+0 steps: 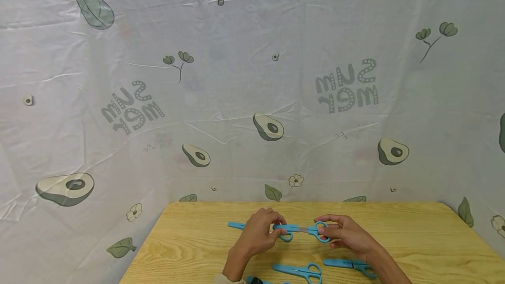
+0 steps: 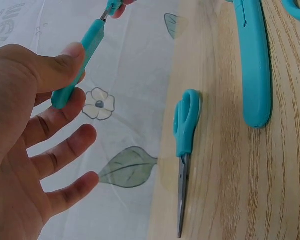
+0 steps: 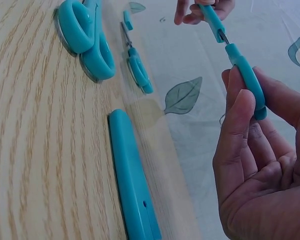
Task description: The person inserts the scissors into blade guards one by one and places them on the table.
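Above the table, a pair of blue-handled scissors (image 1: pixel 312 230) is held level between both hands. My left hand (image 1: pixel 258 233) pinches the end of its blue blade cover (image 2: pixel 93 42) between thumb and fingers, the other fingers spread apart. The handle loops (image 3: pixel 247 77) are gripped by the thumb and fingers of my right hand (image 3: pixel 270 165). A short stretch of metal blade (image 1: pixel 302 229) shows between cover and handles. Behind the left hand, another pair of scissors (image 2: pixel 187 125) lies on the table with its blades bare. Its tip points towards a loose blue cover (image 1: pixel 236 225).
Nearer the front of the wooden table (image 1: pixel 189 240) lie covered blue scissors (image 1: pixel 293 270), with another covered pair (image 1: pixel 343 263) under the right forearm. More blue scissors (image 1: pixel 256 280) are cut off at the bottom edge. A printed plastic sheet (image 1: pixel 236 170) hangs behind the table.
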The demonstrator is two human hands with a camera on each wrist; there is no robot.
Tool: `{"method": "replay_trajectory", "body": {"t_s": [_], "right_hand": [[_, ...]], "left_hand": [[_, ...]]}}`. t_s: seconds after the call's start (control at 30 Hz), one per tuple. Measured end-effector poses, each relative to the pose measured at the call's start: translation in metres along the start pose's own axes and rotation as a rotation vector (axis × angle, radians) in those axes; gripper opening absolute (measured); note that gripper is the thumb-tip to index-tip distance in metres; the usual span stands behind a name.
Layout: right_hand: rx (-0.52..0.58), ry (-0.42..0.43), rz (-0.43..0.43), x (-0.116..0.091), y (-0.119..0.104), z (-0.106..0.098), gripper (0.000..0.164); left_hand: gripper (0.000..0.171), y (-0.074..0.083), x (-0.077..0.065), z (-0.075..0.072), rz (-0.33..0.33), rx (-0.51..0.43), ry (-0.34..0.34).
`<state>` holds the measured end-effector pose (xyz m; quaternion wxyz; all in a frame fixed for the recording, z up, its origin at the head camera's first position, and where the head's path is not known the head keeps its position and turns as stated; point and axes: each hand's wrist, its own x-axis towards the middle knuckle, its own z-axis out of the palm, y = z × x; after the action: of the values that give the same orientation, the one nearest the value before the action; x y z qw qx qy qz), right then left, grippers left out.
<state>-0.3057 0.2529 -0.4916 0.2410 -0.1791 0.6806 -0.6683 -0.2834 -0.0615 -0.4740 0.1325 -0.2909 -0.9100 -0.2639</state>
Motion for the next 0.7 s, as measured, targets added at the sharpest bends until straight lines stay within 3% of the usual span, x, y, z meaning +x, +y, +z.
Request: {"method": "replay_trajectory", "body": {"t_s": [0.7], "right_hand": [[-0.017,0.03,0.031,0.0043,-0.0021,0.0014,0.049]], "left_hand": [[0.013,0.0009,0.0012,0.0057,0.031,0.06,0.022]]}}
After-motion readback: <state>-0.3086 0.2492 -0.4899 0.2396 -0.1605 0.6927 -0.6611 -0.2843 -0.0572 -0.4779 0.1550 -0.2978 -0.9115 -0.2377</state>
